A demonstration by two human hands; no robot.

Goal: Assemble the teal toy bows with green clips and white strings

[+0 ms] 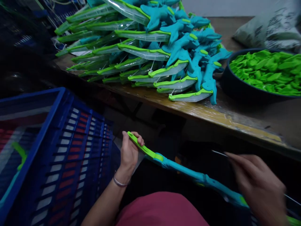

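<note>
In the lower middle of the frame the left hand (129, 153) is clenched around the green tip of a toy bow (183, 171), thumb over the top, with a thin bracelet (118, 183) at the wrist. The bow runs slantwise from that hand down towards the lower right corner, its teal middle hanging free in the dark gap below the tabletop (235, 117) edge and touching nothing there. The right hand (258, 186), blurred at the lower right, lies over the bow's far end with its fingers pinched together on a thin pale string (219, 153) that pokes out to the left of the fingertips. A blue slatted crate (70, 150) fills the lower left, its near corner just beside the left hand, so room on that side is tight. The worn front edge of the tabletop crosses the frame above both hands, well apart from them. On it, at the upper middle, a pile of bows (150, 53) fans out, the lowest reaching close to the edge. At the right stands a dark bowl (237, 91) of green pieces (265, 70).
</note>
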